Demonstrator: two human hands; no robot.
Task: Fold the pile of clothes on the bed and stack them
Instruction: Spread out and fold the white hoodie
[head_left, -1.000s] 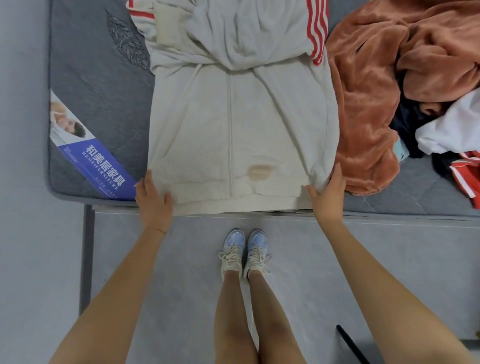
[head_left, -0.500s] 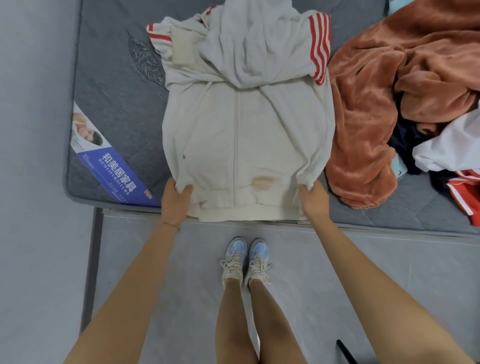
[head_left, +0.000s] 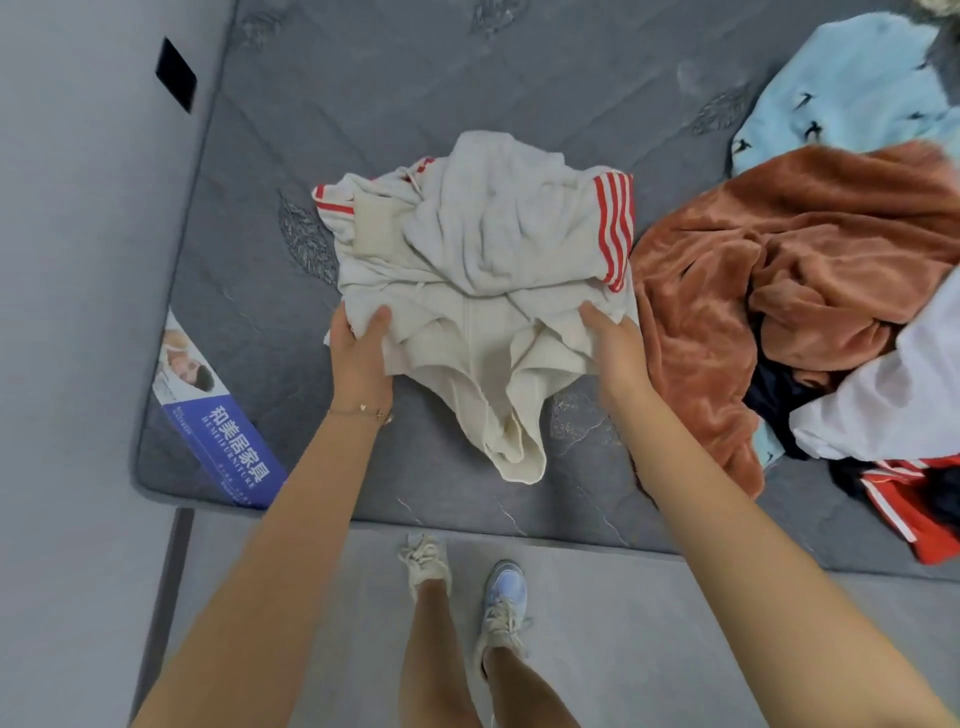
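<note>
On the bed (head_left: 415, 78), my left hand (head_left: 361, 348) and right hand (head_left: 613, 348) each grip the bunched cream jacket (head_left: 483, 249); the clothes pile (head_left: 779, 249) lies at 3 o'clock.

Both my arms are bare and stretched forward, forearms coming in from the bottom corners and narrowing toward the wrists. My left grip (head_left: 361, 353) is back-of-hand up, thumb on top and fingers tucked under, pinching the cream hoodie (head_left: 483, 249) at its left side. My right grip (head_left: 615, 353) mirrors it, thumb over the cloth, fingers hidden beneath, slightly blurred. The grips are level and well apart. There's a thin bracelet (head_left: 363, 411) on my left wrist.
</note>
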